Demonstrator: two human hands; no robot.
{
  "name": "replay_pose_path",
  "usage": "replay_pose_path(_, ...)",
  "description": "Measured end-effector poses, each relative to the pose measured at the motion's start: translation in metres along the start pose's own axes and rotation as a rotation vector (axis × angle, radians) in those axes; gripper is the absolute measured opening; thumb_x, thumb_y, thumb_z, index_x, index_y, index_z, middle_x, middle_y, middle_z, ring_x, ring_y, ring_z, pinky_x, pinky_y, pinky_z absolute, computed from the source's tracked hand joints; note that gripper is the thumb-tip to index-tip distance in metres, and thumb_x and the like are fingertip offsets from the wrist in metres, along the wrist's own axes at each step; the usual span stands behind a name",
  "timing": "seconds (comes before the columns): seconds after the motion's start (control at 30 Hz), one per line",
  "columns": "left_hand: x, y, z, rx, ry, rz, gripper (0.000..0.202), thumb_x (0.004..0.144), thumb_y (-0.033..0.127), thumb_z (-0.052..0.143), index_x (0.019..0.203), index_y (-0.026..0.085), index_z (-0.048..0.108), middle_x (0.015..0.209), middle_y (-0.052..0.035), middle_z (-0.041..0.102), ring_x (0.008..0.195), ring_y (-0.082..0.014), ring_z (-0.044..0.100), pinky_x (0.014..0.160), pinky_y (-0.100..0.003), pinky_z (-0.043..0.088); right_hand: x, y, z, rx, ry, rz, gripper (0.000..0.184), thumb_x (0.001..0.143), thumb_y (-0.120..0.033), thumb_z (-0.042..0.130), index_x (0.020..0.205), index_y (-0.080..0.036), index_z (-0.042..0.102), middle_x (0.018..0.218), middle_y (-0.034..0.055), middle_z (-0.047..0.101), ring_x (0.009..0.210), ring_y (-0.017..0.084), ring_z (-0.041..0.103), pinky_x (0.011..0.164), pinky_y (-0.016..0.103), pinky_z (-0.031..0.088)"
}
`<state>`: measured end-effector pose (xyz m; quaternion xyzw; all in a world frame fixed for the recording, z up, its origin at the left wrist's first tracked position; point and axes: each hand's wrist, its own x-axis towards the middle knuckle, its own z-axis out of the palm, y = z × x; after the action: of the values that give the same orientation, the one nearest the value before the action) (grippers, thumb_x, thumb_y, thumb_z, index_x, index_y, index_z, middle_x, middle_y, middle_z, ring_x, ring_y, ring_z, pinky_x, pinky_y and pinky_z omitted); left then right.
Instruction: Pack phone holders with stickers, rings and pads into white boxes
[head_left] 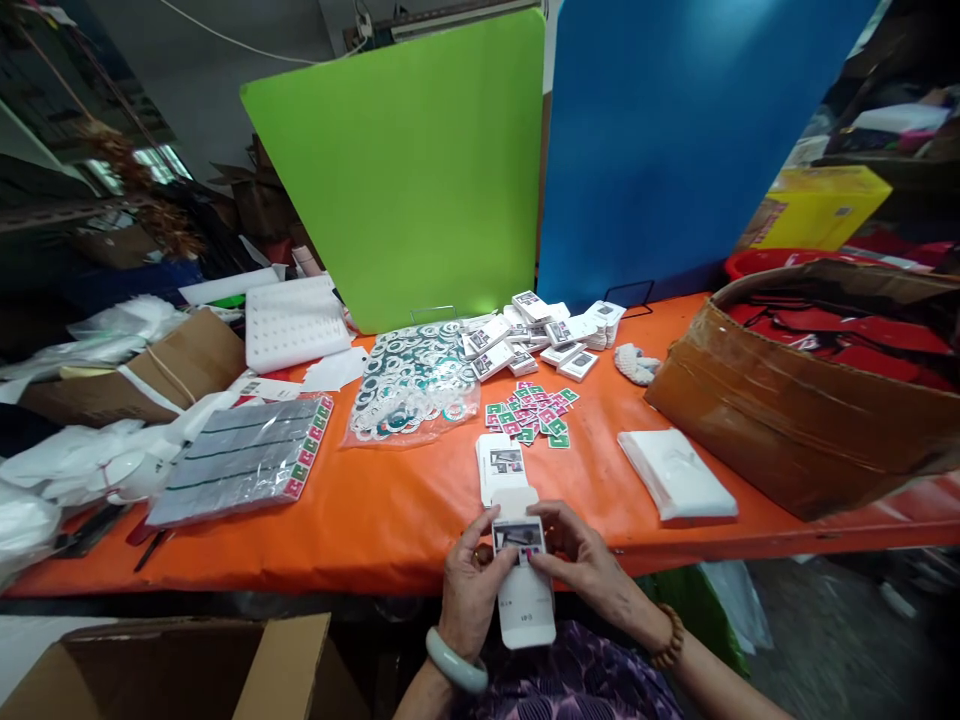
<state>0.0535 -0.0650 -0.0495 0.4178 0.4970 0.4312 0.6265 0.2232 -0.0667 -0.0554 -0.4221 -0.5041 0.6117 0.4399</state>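
Note:
Between both hands, close to my body at the table's front edge, is a white printed card box (526,600) with a flap at its top end. My left hand (472,585) grips its left side, thumb on the printed face. On the right side my right hand (581,560) holds it the same way, thumb near the printed picture. Just beyond lies a stack of similar white printed cards (504,460). Farther back are scattered pink and green stickers or tags (529,412) and a heap of white printed boxes (532,330).
A clear bag of ring-shaped pieces (412,380) lies left of centre on the orange table (375,540). Right are a packet of white sheets (675,475), a white glove (636,364) and a large cardboard box (810,400). Green (420,170) and blue (645,150) boards stand behind.

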Motion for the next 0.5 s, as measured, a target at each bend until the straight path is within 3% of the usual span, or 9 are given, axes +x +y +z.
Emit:
replay_pose_path(0.17,-0.021,-0.015,-0.008,0.170,-0.105,-0.016,0.030,0.067,0.031,0.074,0.090,0.016,0.063,0.073,-0.0011,0.065,0.064,-0.0136,0.058,0.059,-0.022,0.047,-0.033,0.013,0.006,0.080,-0.067,0.087,0.024,0.079,-0.035,0.065,0.090,-0.021,0.049,0.082,-0.0012,0.056,0.076,0.015,0.053,0.068,0.025,0.042)
replay_pose_path(0.27,-0.024,-0.024,-0.015,0.264,-0.141,0.004,0.025,0.074,0.038,0.068,0.085,0.016,0.064,0.076,-0.0019,0.064,0.068,-0.0145,0.057,0.064,-0.023,0.046,-0.040,0.019,0.013,-0.047,0.048,0.064,0.024,0.085,-0.041,0.057,0.079,-0.019,0.050,0.074,-0.0015,0.050,0.070,0.013,0.047,0.065,0.025,0.038)
replay_pose_path(0.37,-0.015,-0.036,-0.017,0.249,-0.078,0.045,0.032,0.074,0.047,0.067,0.070,0.015,0.062,0.070,-0.0016,0.060,0.068,-0.0146,0.055,0.063,-0.024,0.044,-0.028,0.027,0.017,-0.039,0.138,0.055,0.034,0.080,-0.045,0.061,0.067,-0.018,0.044,0.066,-0.0032,0.042,0.064,0.012,0.041,0.060,0.024,0.035)
replay_pose_path(0.43,-0.007,-0.042,-0.015,0.137,-0.035,0.038,0.037,0.067,0.050,0.072,0.070,0.016,0.061,0.068,-0.0005,0.058,0.065,-0.0135,0.054,0.062,-0.024,0.043,-0.015,0.034,0.015,0.105,0.128,0.058,0.035,0.072,-0.044,0.069,0.074,-0.020,0.045,0.066,-0.0048,0.041,0.062,0.011,0.041,0.058,0.022,0.034)
replay_pose_path(0.5,-0.001,-0.044,-0.012,0.031,-0.001,-0.009,0.046,0.060,0.053,0.077,0.086,0.017,0.063,0.069,0.0004,0.059,0.060,-0.0119,0.054,0.059,-0.024,0.042,-0.005,0.039,0.009,0.259,0.039,0.081,0.043,0.064,-0.045,0.075,0.088,-0.021,0.047,0.070,-0.0052,0.046,0.061,0.010,0.045,0.059,0.022,0.036)
